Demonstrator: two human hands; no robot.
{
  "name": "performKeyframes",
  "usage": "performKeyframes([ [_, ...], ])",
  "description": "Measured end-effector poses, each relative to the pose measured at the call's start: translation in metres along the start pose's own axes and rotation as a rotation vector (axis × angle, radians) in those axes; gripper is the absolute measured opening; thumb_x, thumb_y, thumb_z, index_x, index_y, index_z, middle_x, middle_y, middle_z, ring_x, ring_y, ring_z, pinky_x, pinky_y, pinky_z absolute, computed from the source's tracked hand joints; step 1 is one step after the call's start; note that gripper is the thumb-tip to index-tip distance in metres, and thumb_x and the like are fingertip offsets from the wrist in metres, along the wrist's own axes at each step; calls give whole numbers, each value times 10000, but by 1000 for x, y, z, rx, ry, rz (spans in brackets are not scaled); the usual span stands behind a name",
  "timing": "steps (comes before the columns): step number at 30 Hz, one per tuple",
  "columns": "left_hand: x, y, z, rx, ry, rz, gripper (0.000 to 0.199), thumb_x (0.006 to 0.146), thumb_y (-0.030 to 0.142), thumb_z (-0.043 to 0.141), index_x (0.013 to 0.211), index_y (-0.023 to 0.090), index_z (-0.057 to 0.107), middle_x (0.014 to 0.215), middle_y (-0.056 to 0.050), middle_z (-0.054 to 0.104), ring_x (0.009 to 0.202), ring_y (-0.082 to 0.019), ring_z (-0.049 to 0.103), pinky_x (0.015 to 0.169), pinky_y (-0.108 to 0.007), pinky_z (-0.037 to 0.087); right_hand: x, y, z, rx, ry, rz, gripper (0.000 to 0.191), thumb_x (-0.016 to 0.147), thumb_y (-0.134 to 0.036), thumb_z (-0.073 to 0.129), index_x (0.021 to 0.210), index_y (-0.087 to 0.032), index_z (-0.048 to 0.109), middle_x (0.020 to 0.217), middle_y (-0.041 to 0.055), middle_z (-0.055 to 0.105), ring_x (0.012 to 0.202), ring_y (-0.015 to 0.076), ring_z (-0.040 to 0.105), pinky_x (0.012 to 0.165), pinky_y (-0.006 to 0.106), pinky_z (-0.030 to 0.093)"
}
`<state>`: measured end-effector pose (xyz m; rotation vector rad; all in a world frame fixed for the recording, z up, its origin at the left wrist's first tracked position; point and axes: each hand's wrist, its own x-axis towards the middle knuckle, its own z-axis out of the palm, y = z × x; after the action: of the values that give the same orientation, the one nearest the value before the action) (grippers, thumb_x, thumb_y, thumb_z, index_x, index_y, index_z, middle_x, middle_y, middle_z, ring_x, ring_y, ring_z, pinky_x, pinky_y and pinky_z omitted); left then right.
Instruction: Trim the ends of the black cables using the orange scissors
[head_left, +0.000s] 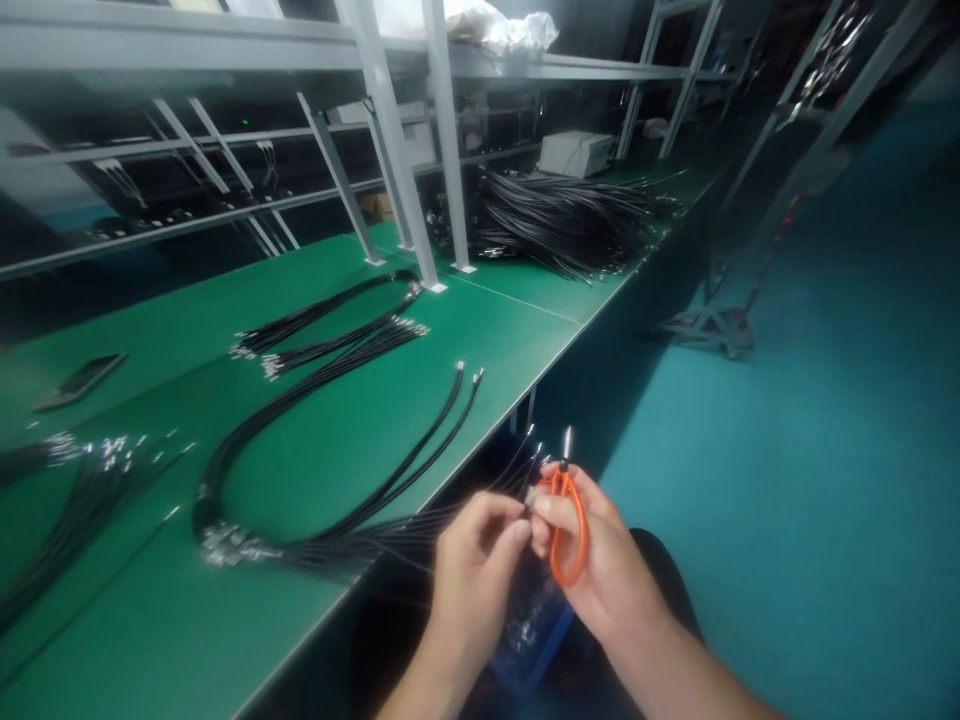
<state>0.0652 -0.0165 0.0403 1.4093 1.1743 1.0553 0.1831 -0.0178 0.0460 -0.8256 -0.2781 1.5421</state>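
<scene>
Just past the table's front edge, my left hand [474,560] is closed, pinching the end of a thin black cable. My right hand [611,565] meets it there, closed around orange-handled scissors [579,560] whose blades point up and away. Its thumb and fingertips also press at the cable end, where a small pale piece shows; its details are too small to tell. From a black cable bundle [225,450] curved on the green table, loose strands run over the edge toward my hands. Two cables with metal tips [420,465] lie apart from the bundle.
Another cable bundle [337,300] lies farther back, and blurred cables [82,500] spread at left near a phone-like device [81,382]. Grey posts [405,150] rise from the green table [300,600]. A large cable pile [555,220] sits behind. Below my hands is a blue bin [551,640].
</scene>
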Motion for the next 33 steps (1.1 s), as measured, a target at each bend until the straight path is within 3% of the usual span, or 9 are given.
performKeyframes([
  [4, 2, 6, -2, -155, -2, -40, 124, 821, 293, 615, 870, 183, 582, 763, 4, 589, 654, -129, 563, 595, -228, 447, -9, 7, 11, -45, 35, -71, 318, 656, -96, 716, 883, -219, 530, 677, -46, 605, 559, 89, 543, 549, 197, 454],
  [10, 9, 13, -7, -357, -49, -63, 129, 809, 231, 642, 723, 145, 598, 665, 14, 571, 554, -97, 534, 556, -221, 435, -13, 11, 12, -12, -11, -45, 288, 673, -99, 704, 882, -209, 539, 694, -42, 610, 549, 74, 531, 542, 173, 438],
  [14, 9, 10, -11, -419, -74, -68, 88, 821, 199, 631, 766, 129, 637, 709, 4, 590, 592, -86, 521, 596, -216, 427, -10, 12, 8, 8, -43, -46, 248, 695, -91, 654, 896, -194, 552, 681, -37, 606, 523, 76, 526, 540, 178, 439],
  [23, 5, 10, -7, -488, -75, -70, 76, 845, 190, 594, 785, 164, 555, 733, 23, 543, 613, -77, 506, 611, -201, 426, -10, 14, 8, 11, -36, -44, 228, 711, -87, 651, 894, -188, 559, 691, -23, 614, 548, 86, 541, 555, 179, 454],
  [25, 6, 9, -9, -440, -81, -53, 101, 853, 205, 583, 769, 169, 541, 743, 22, 533, 609, -79, 507, 618, -208, 438, -9, 12, 8, 15, -37, -42, 222, 711, -85, 649, 885, -187, 555, 687, -26, 607, 536, 83, 534, 550, 180, 452],
  [27, 6, 8, -13, -285, -14, 4, 107, 867, 203, 551, 765, 175, 543, 778, 12, 533, 644, -91, 522, 648, -223, 455, -9, 10, 9, 23, -36, -31, 213, 719, -90, 645, 881, -188, 548, 691, -27, 599, 531, 85, 529, 546, 189, 453],
  [29, 5, 8, -16, -7, 104, 136, 50, 861, 170, 538, 842, 188, 581, 871, -14, 556, 724, -115, 554, 689, -241, 470, -9, 10, 11, 29, -37, -23, 219, 724, -94, 647, 890, -191, 542, 703, -27, 597, 540, 91, 531, 544, 195, 455],
  [33, 2, 10, -18, 491, 230, 454, 182, 833, 134, 545, 942, 229, 655, 1014, -54, 585, 834, -155, 607, 708, -250, 494, -10, 10, 15, 34, -51, -31, 235, 722, -92, 659, 899, -192, 542, 690, -32, 589, 554, 93, 536, 543, 189, 451],
])
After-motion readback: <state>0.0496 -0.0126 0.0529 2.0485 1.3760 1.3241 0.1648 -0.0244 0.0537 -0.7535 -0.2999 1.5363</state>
